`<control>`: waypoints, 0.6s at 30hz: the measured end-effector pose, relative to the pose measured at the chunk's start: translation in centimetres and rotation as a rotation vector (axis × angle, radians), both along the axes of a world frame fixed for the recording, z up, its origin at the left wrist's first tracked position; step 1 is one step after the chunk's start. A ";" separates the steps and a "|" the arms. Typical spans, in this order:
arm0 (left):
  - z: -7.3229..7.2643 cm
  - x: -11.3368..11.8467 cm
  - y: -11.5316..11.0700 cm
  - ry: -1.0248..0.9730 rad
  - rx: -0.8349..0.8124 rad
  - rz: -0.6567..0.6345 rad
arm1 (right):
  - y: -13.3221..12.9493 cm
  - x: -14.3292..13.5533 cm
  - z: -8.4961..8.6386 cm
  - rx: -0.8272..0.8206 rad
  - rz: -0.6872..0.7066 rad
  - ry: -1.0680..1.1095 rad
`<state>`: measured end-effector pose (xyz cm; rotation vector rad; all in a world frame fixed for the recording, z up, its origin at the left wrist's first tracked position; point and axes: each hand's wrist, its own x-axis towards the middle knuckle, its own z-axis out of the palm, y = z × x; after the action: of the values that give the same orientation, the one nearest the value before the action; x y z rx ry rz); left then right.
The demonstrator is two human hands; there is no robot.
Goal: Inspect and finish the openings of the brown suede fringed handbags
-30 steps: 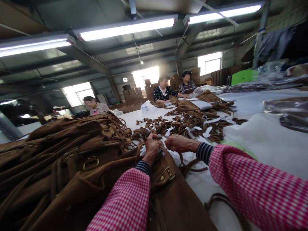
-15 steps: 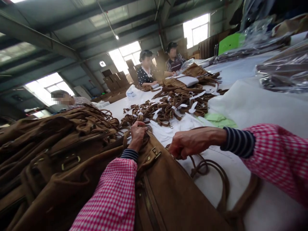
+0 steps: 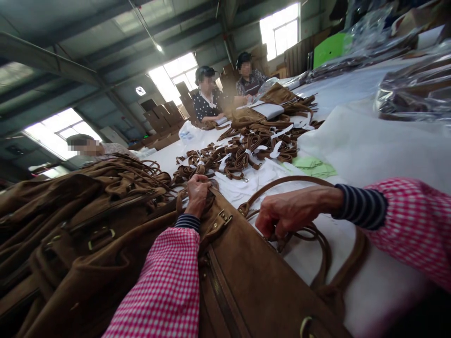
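A brown bag (image 3: pixel 253 263) with a buckled strap tab (image 3: pixel 222 218) and a front zip (image 3: pixel 225 291) lies in front of me. At its far corner my left hand (image 3: pixel 198 190) is closed, gripping the bag. My right hand (image 3: pixel 282 211) is closed in a fist along the bag's right-hand edge; its fingers hide whatever they pinch there. A thin brown handle (image 3: pixel 278 184) arches behind the right wrist, its end fixed near the edge. Looser brown straps (image 3: pixel 322 253) lie beneath the right forearm.
More brown bags (image 3: pixel 88 220) are piled at my left. Bundled brown straps with white wrapping (image 3: pixel 246 148) cover the table middle, near green sheets (image 3: pixel 313 165). Plastic-wrapped goods (image 3: pixel 416 91) lie at the right. Two people (image 3: pixel 207 98) are across the table, another (image 3: pixel 88 146) at the left.
My right hand has moved along the bag's edge towards me, uncovering the handle's fixing point. My left hand keeps its grip at the far corner. The view has shifted slightly.
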<state>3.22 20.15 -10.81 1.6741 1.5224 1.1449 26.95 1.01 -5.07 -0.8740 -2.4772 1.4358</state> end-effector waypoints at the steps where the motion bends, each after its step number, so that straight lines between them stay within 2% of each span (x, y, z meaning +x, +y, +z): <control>1: 0.0 0.0 -0.1 0.021 0.005 0.001 | 0.0 0.1 0.0 -0.003 -0.011 -0.015; 5: 1.0 -0.3 -0.3 0.137 0.023 -0.003 | -0.9 0.9 0.6 -0.021 -0.062 -0.084; 8: 3.0 -0.8 -1.5 0.261 0.084 -0.005 | -2.6 1.4 1.5 0.062 -0.109 -0.117; 10: 4.9 -1.1 -3.5 0.330 0.166 -0.013 | -4.2 1.4 1.7 0.206 -0.208 -0.154; 12: 6.8 -1.1 -7.1 0.437 0.319 -0.080 | -5.8 1.1 1.2 0.390 -0.297 -0.161; 13: 7.6 -1.0 -9.4 0.524 0.426 -0.155 | -6.5 0.8 0.7 0.482 -0.324 -0.161; 15: 8.5 -0.7 -14.8 0.664 0.596 -0.393 | -7.5 0.4 -0.6 0.598 -0.338 -0.153; 18: 8.3 -0.2 -23.3 0.746 0.619 -0.898 | -8.1 -0.1 -2.7 0.633 -0.364 -0.158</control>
<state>2.98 -3.11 -2.55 2.9853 0.5190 0.4983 26.80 -7.04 -7.75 -1.2198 -2.4583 0.4368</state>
